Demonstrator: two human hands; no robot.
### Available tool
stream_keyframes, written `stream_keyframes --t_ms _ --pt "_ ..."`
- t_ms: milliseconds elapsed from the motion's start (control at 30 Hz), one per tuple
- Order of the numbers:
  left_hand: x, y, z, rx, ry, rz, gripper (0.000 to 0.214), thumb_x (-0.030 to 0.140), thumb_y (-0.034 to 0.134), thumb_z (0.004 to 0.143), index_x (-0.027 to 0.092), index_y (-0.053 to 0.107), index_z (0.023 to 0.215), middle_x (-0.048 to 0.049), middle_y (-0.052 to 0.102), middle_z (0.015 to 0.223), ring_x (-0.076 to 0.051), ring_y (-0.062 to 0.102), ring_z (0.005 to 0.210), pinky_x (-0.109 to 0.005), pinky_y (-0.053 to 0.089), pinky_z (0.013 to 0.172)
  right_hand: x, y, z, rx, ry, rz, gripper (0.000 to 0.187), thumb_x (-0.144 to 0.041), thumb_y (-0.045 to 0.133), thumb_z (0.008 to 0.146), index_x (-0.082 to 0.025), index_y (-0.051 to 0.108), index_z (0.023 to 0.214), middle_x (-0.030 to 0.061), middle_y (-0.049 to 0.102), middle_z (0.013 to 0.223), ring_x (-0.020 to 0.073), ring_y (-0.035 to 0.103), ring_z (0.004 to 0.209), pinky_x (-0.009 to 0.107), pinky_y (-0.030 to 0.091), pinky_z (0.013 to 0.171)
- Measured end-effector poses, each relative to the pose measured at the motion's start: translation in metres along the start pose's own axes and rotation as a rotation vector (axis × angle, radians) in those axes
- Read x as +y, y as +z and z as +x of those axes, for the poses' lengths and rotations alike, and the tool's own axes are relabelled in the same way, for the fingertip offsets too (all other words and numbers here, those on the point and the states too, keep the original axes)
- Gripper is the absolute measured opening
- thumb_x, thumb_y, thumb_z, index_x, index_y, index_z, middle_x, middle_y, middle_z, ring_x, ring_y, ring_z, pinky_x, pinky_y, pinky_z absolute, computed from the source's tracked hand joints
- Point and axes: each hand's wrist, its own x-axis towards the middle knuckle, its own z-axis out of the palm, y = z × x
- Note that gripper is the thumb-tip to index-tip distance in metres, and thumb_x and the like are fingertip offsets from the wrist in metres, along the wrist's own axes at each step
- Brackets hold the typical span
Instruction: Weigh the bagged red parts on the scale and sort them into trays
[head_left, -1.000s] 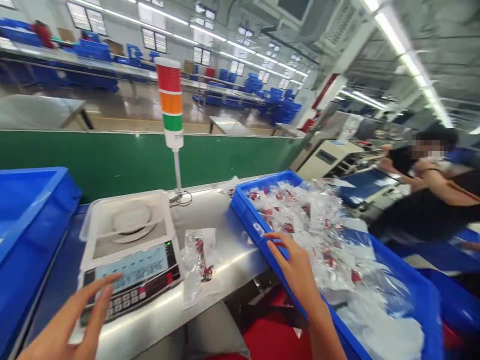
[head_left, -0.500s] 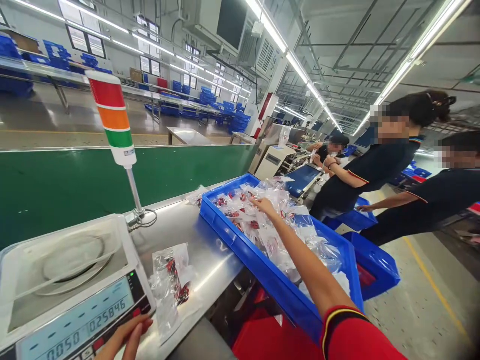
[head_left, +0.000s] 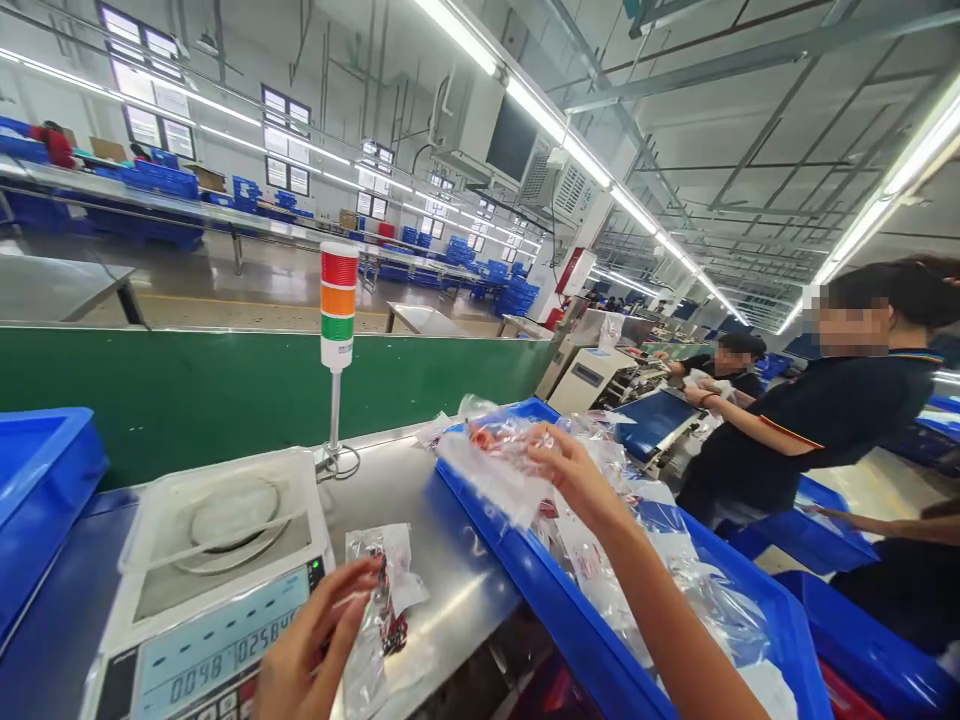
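My right hand [head_left: 574,470] pinches a clear plastic bag [head_left: 506,455] holding small red parts, raised over the near-left end of a blue bin [head_left: 517,560]. Several similar bags fill that bin. My left hand [head_left: 315,630] is open, thumb and fingers apart, in front of the scale's display. Its fingertips reach over the edge of another clear bag [head_left: 390,610], which lies on the metal table with red and dark parts inside. Whether they touch that bag, I cannot tell. The white scale [head_left: 300,500] has a bare pan and a lit display.
A red, orange and green signal light [head_left: 338,300] stands behind the scale. Another blue bin [head_left: 45,490] is at far left. A green partition [head_left: 225,385] runs along the back. Co-workers [head_left: 840,410] stand at right near a belt machine [head_left: 652,425] and more blue bins.
My right hand has lifted a bag from the pile and brought it to the bin's left end. My left hand has risen toward the bag on the table. The view has shifted left.
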Motion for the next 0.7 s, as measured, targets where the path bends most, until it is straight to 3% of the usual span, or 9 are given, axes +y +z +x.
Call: stream_keyframes --t_ms 100,200,267,367,467,600,700 --pt "0.009 0.012 0.012 0.069 0.013 -0.125 0.072 0.076 0.059 0.08 0.026 0.062 0.133 -0.0107 0.068 0.133 -0.028 0.068 0.118 -0.035 0.06 0.094 -0.018 0.045 -0.037 -0.336 0.099 0.085 0.029 -0.05 0.076 0.077 -0.025 0.062 0.084 0.0066 0.077 0.102 0.0276 0.073 0.089 0.041 0.058 0.08" --pt "0.007 0.008 0.009 0.006 -0.067 -0.128 0.068 0.076 0.065 0.073 0.021 0.072 0.113 -0.0139 0.075 0.117 -0.031 0.071 0.106 -0.036 0.061 0.084 -0.016 0.079 -0.056 -0.504 0.157 0.137 0.033 -0.052 0.079 0.075 -0.023 0.064 0.079 0.009 0.077 0.107 0.0283 0.074 0.088 0.041 0.059 0.076" --pt "0.003 -0.001 0.0 0.066 -0.124 -0.092 0.054 0.068 0.068 0.074 0.021 0.074 0.099 -0.0114 0.076 0.106 -0.029 0.071 0.099 -0.032 0.059 0.078 -0.002 0.098 -0.061 -0.498 0.18 0.222 0.032 -0.05 0.081 0.076 -0.022 0.067 0.081 0.0087 0.077 0.107 0.0272 0.075 0.087 0.038 0.06 0.075" --pt "-0.002 -0.014 -0.014 0.283 -0.121 -0.015 0.039 0.06 0.067 0.076 0.022 0.071 0.086 -0.0072 0.073 0.094 -0.025 0.068 0.09 -0.027 0.054 0.065 0.032 0.126 -0.068 -0.463 0.214 0.315 0.032 -0.049 0.085 0.074 -0.023 0.073 0.089 0.0077 0.078 0.104 0.0268 0.075 0.093 0.037 0.058 0.085" --pt "-0.005 -0.027 -0.024 0.411 -0.119 0.059 0.033 0.055 0.067 0.075 0.022 0.065 0.076 -0.0037 0.067 0.082 -0.022 0.064 0.082 -0.027 0.051 0.068 0.061 0.152 -0.076 -0.434 0.195 0.261 0.036 -0.055 0.085 0.071 -0.022 0.078 0.084 0.0092 0.08 0.094 0.0285 0.075 0.092 0.037 0.058 0.086" --pt "-0.002 -0.041 -0.029 0.4 -0.154 -0.054 0.03 0.049 0.07 0.071 0.021 0.058 0.069 0.0 0.059 0.073 -0.018 0.06 0.075 -0.027 0.049 0.071 0.071 0.175 -0.081 -0.263 0.126 0.171 0.047 -0.069 0.08 0.068 -0.022 0.078 0.075 0.0099 0.079 0.082 0.0303 0.075 0.081 0.036 0.059 0.073" --pt "-0.005 -0.048 -0.03 0.394 -0.163 -0.08 0.033 0.049 0.072 0.07 0.021 0.056 0.068 0.0012 0.056 0.07 -0.017 0.059 0.069 -0.026 0.048 0.065 0.07 0.183 -0.082 -0.219 0.082 0.117 0.05 -0.073 0.076 0.069 -0.024 0.079 0.076 0.0084 0.079 0.082 0.0299 0.075 0.079 0.034 0.059 0.07"
